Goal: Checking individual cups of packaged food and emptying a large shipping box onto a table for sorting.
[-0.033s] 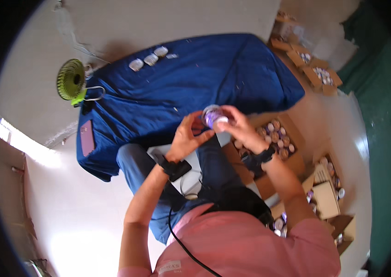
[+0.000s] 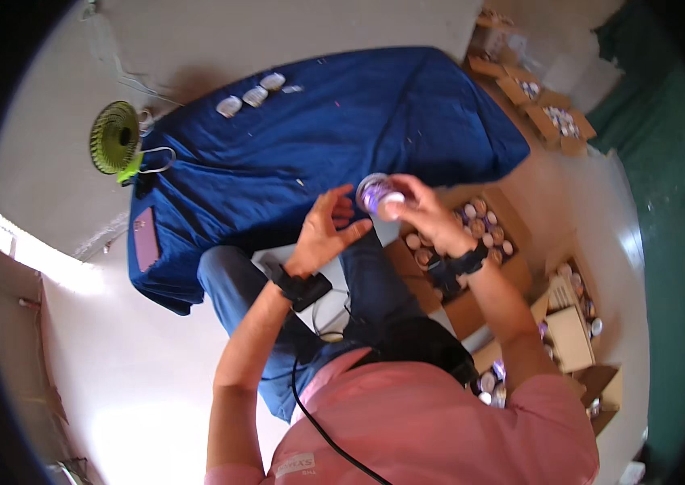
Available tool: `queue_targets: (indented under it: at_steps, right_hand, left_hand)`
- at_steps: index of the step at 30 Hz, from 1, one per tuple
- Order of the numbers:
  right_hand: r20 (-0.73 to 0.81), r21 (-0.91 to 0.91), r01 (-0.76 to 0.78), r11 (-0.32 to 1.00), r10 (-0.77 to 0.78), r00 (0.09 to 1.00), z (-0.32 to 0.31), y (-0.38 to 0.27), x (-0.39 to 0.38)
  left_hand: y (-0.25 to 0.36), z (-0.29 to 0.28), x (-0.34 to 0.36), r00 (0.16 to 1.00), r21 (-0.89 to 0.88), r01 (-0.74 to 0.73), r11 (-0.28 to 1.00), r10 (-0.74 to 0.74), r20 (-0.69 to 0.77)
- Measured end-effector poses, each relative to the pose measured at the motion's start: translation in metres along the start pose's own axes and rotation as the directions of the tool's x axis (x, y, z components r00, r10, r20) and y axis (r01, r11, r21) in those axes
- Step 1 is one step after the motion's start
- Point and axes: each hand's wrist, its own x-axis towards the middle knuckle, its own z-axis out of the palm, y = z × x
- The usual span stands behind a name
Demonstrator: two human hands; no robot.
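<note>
My right hand (image 2: pixel 427 212) grips a small purple-and-white round container (image 2: pixel 375 191), its clear rim facing up and away from me. My left hand (image 2: pixel 328 218) is open just to the left of it, fingers curved and apart, with nothing visible in them. Both hands are over my lap, near the front edge of a table draped in a dark blue cloth (image 2: pixel 407 105). Below them a pale grey surface (image 2: pixel 330 301) shows between my legs, with dark cables on it.
Three white round items (image 2: pixel 255 97) lie on the table, with a green fan (image 2: pixel 114 137) and purple phone (image 2: pixel 146 238) at left. Open cartons of small containers (image 2: pixel 476 311) stand at my right, others (image 2: pixel 560 123) farther back. A dark green cloth (image 2: pixel 682 267) hangs at far right.
My right hand has moved slightly right with the container, widening the gap to my left hand's fingers. The whole view has shifted a little.
</note>
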Motion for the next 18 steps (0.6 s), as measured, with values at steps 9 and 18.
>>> queue_targets:
  at_steps: [9,18]
  right_hand:
    - [-0.221,0.030,-0.559,0.828,0.551,0.804,-0.111,0.105,-0.110]
    - [-0.284,0.513,-0.769,0.381,0.921,0.267,-0.117,0.254,-0.176]
  left_hand:
    - [-0.028,0.004,0.009,0.999,0.135,0.011,0.991,-0.007,-0.035]
    - [-0.050,0.010,0.002,0.995,0.193,0.083,0.978,-0.092,0.040]
